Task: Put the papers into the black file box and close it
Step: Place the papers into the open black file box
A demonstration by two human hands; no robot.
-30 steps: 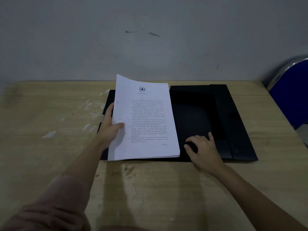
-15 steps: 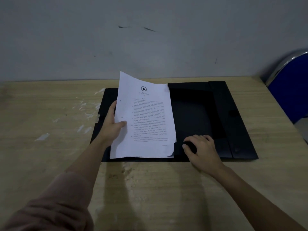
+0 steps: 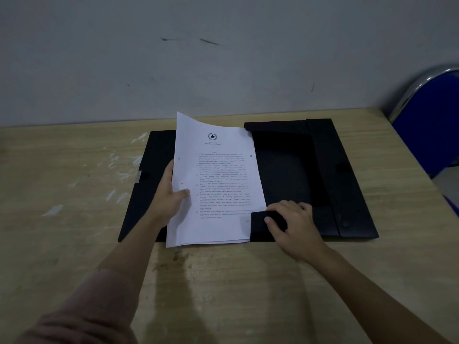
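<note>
Two bare hands are seen over a wooden table (image 3: 74, 244). A black file box (image 3: 293, 170) is laid open and flat at table centre, its lid panel spread toward 9 o'clock and the tray with side flaps toward 3 o'clock. A stack of papers (image 3: 218, 184) is held over the left half of the box, its left edge raised and its top corner curled up toward 12 o'clock. Printed text and a round emblem are shown on the top sheet; the words are too small to read. The left hand (image 3: 169, 194) is closed on the papers' left edge, thumb on top of the sheet, fingers hidden behind it. The lower right corner of the papers is tucked under a small black flap (image 3: 258, 224) at the box's 6 o'clock edge. That flap is pinched by the right hand (image 3: 295, 227), thumb on top, fingers curled over its far side. A metal clasp (image 3: 137, 176) is seen at the lid's 9 o'clock edge. White scuffs are scattered on the table toward 9 o'clock. A blue chair (image 3: 432, 125) with a chrome frame is placed at 3 o'clock, just beside the table. A pink sleeve (image 3: 82, 311) is seen at 7 o'clock.
</note>
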